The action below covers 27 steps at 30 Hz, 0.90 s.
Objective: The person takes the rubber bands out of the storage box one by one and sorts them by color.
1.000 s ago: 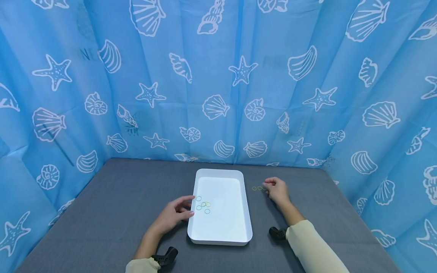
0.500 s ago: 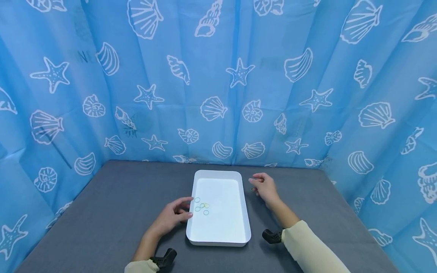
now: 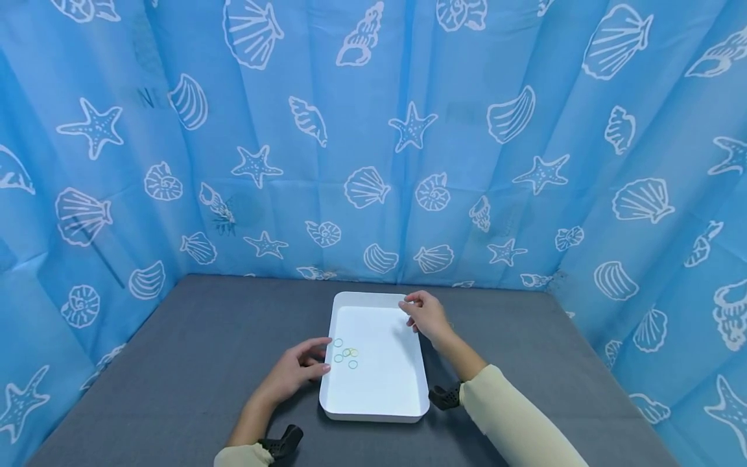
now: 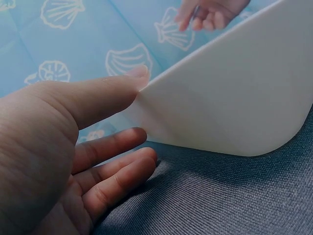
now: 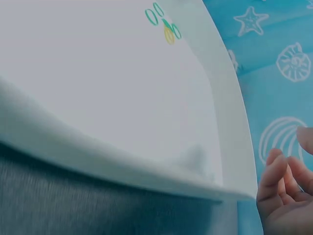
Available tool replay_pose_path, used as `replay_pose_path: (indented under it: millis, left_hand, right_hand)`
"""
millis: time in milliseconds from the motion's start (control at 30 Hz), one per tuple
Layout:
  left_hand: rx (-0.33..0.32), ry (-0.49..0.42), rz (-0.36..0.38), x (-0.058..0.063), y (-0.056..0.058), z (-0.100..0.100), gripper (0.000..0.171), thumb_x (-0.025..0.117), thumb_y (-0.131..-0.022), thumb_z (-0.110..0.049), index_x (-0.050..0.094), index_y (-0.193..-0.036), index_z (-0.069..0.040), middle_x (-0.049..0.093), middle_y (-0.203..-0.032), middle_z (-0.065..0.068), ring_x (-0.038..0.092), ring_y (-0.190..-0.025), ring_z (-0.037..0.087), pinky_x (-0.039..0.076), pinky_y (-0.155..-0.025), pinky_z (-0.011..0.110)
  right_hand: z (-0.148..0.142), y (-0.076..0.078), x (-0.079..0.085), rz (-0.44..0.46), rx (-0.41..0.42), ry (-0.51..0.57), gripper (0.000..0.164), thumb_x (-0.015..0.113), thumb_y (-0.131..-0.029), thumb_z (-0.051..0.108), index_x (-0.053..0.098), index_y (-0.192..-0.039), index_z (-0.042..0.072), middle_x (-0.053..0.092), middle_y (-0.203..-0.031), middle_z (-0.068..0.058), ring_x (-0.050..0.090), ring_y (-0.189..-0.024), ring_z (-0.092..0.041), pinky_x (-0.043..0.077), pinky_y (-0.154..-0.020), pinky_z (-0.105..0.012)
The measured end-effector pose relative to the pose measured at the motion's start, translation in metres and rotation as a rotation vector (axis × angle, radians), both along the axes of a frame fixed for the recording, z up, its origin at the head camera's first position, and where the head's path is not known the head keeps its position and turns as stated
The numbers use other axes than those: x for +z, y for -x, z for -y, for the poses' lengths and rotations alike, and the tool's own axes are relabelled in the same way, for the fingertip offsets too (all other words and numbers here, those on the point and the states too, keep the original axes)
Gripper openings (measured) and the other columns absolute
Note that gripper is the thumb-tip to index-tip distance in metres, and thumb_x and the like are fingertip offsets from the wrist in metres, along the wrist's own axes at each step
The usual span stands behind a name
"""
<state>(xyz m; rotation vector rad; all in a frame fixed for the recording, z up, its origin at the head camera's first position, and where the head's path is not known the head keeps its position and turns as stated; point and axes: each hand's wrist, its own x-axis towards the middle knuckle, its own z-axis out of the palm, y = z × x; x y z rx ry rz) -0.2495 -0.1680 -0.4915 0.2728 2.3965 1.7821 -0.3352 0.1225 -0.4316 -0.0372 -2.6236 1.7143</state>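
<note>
A white rectangular tray (image 3: 379,389) stands in the middle of the table. Several thin green and yellow rings (image 3: 353,364) lie on its floor toward the left; the right wrist view also shows these green rings (image 5: 151,17). My left hand (image 3: 294,370) rests at the tray's left side. In the left wrist view its thumb touches the rim, with the other fingers loosely bent beside the outer wall. Over the tray's right edge, toward the far corner, hovers my right hand (image 3: 428,318), fingers bent. Whether a ring is between its fingertips cannot be made out.
Dark grey cloth covers the table (image 3: 222,337). Just right of the right wrist, a small yellowish ring (image 3: 450,324) partly shows on the cloth. A blue curtain (image 3: 373,162) with white shell prints surrounds the back and sides. Black wrist devices sit on both arms.
My right hand has moved left from the small rings on the cloth to above the tray's right edge. The left hand has stayed at the tray's left side.
</note>
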Motion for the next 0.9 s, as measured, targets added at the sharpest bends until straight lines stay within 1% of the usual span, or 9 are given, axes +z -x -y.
replay_pose_path:
  millis: [133,267,400,500,600,700,900]
  left_hand:
    - [0.011,0.009,0.001,-0.001,0.000,-0.001,0.054,0.074,-0.088,-0.024,0.055,-0.137,-0.014,0.060,-0.122,0.013,0.061,-0.089,0.021,0.048,-0.073,0.036]
    - [0.016,0.007,0.000,-0.001,0.000,-0.001,0.054,0.074,-0.088,-0.023,0.055,-0.137,-0.014,0.060,-0.122,0.013,0.060,-0.088,0.021,0.048,-0.073,0.036]
    - [0.030,0.015,0.004,-0.003,0.001,-0.002,0.054,0.073,-0.088,-0.022,0.055,-0.137,-0.015,0.060,-0.122,0.012,0.060,-0.088,0.021,0.048,-0.072,0.037]
    - [0.039,0.017,0.012,-0.004,0.002,-0.002,0.053,0.073,-0.088,-0.021,0.055,-0.138,-0.015,0.059,-0.122,0.011,0.060,-0.088,0.021,0.048,-0.072,0.037]
    - [0.037,0.013,0.016,-0.004,0.002,-0.002,0.054,0.072,-0.089,-0.022,0.054,-0.138,-0.015,0.059,-0.123,0.011,0.060,-0.089,0.021,0.048,-0.073,0.038]
    - [0.032,0.014,0.018,-0.003,0.002,-0.002,0.054,0.072,-0.089,-0.023,0.054,-0.139,-0.015,0.059,-0.124,0.011,0.060,-0.090,0.021,0.048,-0.073,0.038]
    - [0.013,0.013,0.010,0.000,-0.001,-0.001,0.054,0.072,-0.089,-0.024,0.054,-0.139,-0.013,0.059,-0.123,0.011,0.060,-0.090,0.021,0.048,-0.073,0.038]
  right_hand:
    - [0.011,0.001,-0.001,0.019,0.053,-0.045,0.024,0.066,-0.094,0.020,0.060,-0.109,0.002,0.060,-0.090,-0.022,0.063,-0.069,-0.036,0.051,-0.058,-0.039]
    - [0.021,0.000,-0.001,0.028,0.117,-0.085,0.026,0.065,-0.094,0.021,0.059,-0.111,0.001,0.062,-0.093,-0.022,0.064,-0.073,-0.036,0.052,-0.060,-0.040]
    - [0.029,-0.002,-0.002,0.031,0.190,-0.119,0.029,0.066,-0.094,0.022,0.059,-0.114,0.002,0.063,-0.094,-0.020,0.064,-0.070,-0.032,0.052,-0.063,-0.042]
    - [0.035,-0.002,-0.005,0.043,0.250,-0.150,0.032,0.067,-0.094,0.024,0.059,-0.117,0.003,0.064,-0.093,-0.016,0.063,-0.068,-0.028,0.052,-0.064,-0.041]
    - [0.040,-0.001,-0.008,0.057,0.313,-0.182,0.036,0.069,-0.092,0.025,0.059,-0.119,0.003,0.063,-0.091,-0.010,0.064,-0.069,-0.025,0.051,-0.065,-0.038]
    - [0.045,-0.001,-0.011,0.061,0.379,-0.192,0.037,0.070,-0.091,0.022,0.059,-0.121,0.002,0.061,-0.089,-0.007,0.064,-0.070,-0.023,0.052,-0.065,-0.035]
    - [0.053,-0.002,-0.018,0.059,0.518,-0.185,0.031,0.070,-0.089,0.008,0.062,-0.119,0.002,0.060,-0.087,-0.008,0.061,-0.072,-0.018,0.051,-0.067,-0.032]
